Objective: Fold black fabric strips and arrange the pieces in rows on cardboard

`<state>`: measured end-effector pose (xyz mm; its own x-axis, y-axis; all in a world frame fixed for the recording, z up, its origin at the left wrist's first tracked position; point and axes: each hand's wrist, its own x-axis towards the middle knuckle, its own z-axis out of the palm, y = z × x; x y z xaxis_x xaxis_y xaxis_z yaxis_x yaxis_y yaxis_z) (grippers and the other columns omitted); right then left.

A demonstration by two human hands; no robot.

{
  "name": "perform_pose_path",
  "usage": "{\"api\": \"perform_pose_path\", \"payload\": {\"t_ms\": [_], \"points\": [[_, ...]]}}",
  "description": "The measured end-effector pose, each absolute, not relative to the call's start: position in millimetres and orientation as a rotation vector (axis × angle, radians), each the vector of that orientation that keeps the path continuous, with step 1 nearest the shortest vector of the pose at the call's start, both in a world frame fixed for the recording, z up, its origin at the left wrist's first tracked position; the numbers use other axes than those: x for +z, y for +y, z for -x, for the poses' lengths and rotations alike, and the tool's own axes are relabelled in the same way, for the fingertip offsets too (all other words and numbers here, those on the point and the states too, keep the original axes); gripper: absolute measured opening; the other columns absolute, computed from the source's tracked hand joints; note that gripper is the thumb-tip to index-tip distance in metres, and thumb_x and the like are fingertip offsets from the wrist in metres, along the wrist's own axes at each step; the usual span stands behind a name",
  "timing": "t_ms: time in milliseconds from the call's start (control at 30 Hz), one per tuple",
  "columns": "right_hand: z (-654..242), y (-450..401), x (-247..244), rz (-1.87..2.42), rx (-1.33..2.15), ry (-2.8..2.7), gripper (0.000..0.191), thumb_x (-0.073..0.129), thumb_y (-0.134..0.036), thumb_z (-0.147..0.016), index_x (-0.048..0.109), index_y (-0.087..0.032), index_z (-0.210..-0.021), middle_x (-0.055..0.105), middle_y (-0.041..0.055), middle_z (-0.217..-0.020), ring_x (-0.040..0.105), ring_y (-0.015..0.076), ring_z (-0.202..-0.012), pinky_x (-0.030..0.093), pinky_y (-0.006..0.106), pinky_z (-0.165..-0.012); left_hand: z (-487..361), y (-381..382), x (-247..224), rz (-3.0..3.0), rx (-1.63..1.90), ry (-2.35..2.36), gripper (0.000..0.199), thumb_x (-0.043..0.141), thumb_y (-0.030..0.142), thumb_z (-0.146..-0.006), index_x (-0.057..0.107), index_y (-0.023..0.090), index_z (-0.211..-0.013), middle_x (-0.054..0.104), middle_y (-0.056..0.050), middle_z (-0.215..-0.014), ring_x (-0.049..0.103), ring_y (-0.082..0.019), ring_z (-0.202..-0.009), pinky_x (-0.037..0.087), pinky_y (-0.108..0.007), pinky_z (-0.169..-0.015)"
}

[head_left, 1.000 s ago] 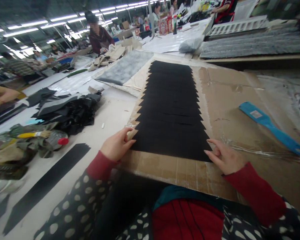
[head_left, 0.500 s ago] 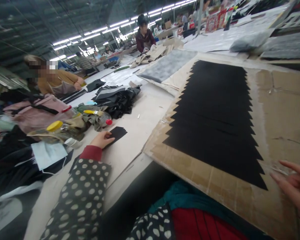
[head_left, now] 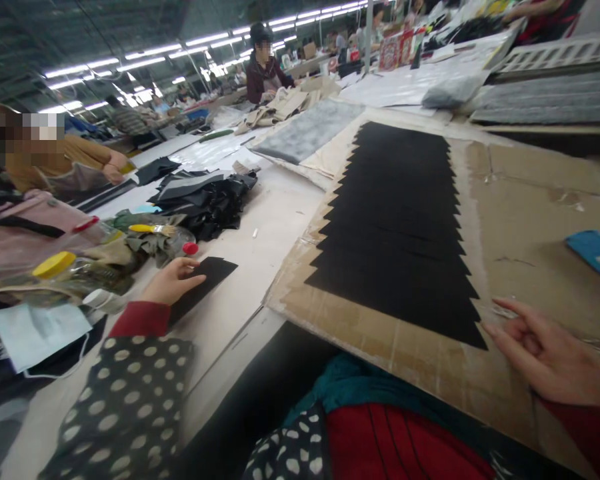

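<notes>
My left hand (head_left: 173, 283) is over a black fabric piece (head_left: 213, 277) on the pale table, thumb and fingers apart around its near part. The hand hides part of that piece. Black fabric pieces (head_left: 390, 227) lie overlapped in a staggered row on a cardboard sheet (head_left: 370, 327), their edges forming a saw-tooth outline. Beside the near right corner of that row is my right hand (head_left: 540, 347), its thumb and index finger apart and the other fingers curled. A shiny clear bit shows by the fingertips; I cannot tell what it is.
To the left are a face mask (head_left: 43, 333), a yellow-lidded jar (head_left: 55, 265), a yellow-handled brush (head_left: 147, 229) and a heap of black scraps (head_left: 200, 207). A blue object (head_left: 597, 253) lies at right on the cardboard. Co-workers (head_left: 265, 70) stand at tables farther off.
The view has swung to the right, bringing the blue object into sight. My left thumb and fingers look more spread over the black piece. More of my right hand shows beside the row's corner.
</notes>
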<state>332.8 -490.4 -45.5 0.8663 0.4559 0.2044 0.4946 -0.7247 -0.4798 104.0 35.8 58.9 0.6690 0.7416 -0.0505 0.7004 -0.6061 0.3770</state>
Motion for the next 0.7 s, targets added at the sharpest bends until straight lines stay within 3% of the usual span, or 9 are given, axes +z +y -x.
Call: {"api": "perform_pose_path", "payload": {"t_ms": [100, 200, 300, 367, 500, 600, 700], "points": [[-311, -473, -20, 2.366, 0.036, -0.789, 0.052, 0.041, -0.052, -0.079, 0.045, -0.017, -0.116, 0.053, 0.0019, -0.066, 0.047, 0.0118, -0.049, 0.043, 0.026, -0.049, -115, -24, 103, -2.447, 0.133, 0.819, 0.039, 0.056, 0.044, -0.067, 0.051, 0.018, -0.095, 0.060, -0.003, -0.092, 0.056, -0.018, -0.084, 0.047, -0.027, -0.071], [-276, -449, 5, 2.179, 0.088, -0.982, 0.044, 0.046, -0.046, -0.079, 0.046, -0.021, -0.116, 0.059, 0.0047, -0.084, 0.056, 0.0136, -0.065, 0.048, 0.026, -0.059, -132, -107, 130, -2.625, -0.119, 0.301, 0.019, 0.051, 0.034, -0.076, 0.057, 0.020, -0.087, 0.062, 0.001, -0.081, 0.056, -0.013, -0.074, 0.045, -0.021, -0.067], [-240, -423, 26, 1.989, 0.030, -1.147, 0.048, 0.045, -0.051, -0.078, 0.049, -0.020, -0.115, 0.060, 0.0082, -0.098, 0.058, 0.0181, -0.084, 0.048, 0.030, -0.073, -154, -181, 125, -2.623, -0.284, -0.172, 0.016, 0.044, 0.023, -0.082, 0.058, 0.022, -0.088, 0.062, 0.001, -0.080, 0.056, -0.010, -0.072, 0.044, -0.018, -0.064], [-229, -412, 34, 1.916, 0.064, -1.230, 0.034, 0.042, -0.042, -0.083, 0.057, -0.020, -0.103, 0.063, 0.0064, -0.090, 0.058, 0.0158, -0.081, 0.048, 0.027, -0.071, -168, -213, 111, -2.615, -0.339, -0.292, 0.018, 0.042, 0.020, -0.082, 0.058, 0.022, -0.089, 0.062, 0.001, -0.081, 0.056, -0.010, -0.071, 0.043, -0.018, -0.062], [-245, -429, 33, 1.979, 0.063, -1.125, 0.024, 0.037, -0.023, -0.086, 0.060, -0.019, -0.080, 0.062, 0.0028, -0.070, 0.057, 0.0110, -0.064, 0.047, 0.021, -0.059, -186, -219, 91, -2.560, -0.555, -0.324, 0.021, 0.049, 0.021, -0.078, 0.056, 0.024, -0.097, 0.063, 0.001, -0.087, 0.058, -0.012, -0.078, 0.044, -0.018, -0.065], [-270, -465, 19, 2.127, 0.053, -0.896, 0.021, 0.043, -0.029, -0.083, 0.061, -0.020, -0.086, 0.065, 0.0044, -0.077, 0.061, 0.0139, -0.069, 0.049, 0.022, -0.061, -196, -189, 88, -2.559, -0.668, -0.241, 0.029, 0.051, 0.023, -0.076, 0.054, 0.025, -0.105, 0.063, 0.000, -0.090, 0.058, -0.014, -0.081, 0.045, -0.022, -0.070], [-287, -492, -5, 2.240, 0.131, -0.657, 0.025, 0.045, -0.036, -0.081, 0.062, -0.021, -0.092, 0.065, 0.0047, -0.084, 0.062, 0.0162, -0.075, 0.050, 0.024, -0.066, -204, -157, 85, -2.538, -0.540, -0.100, 0.030, 0.049, 0.028, -0.076, 0.054, 0.023, -0.106, 0.061, -0.001, -0.093, 0.056, -0.015, -0.081, 0.044, -0.024, -0.072]]}}
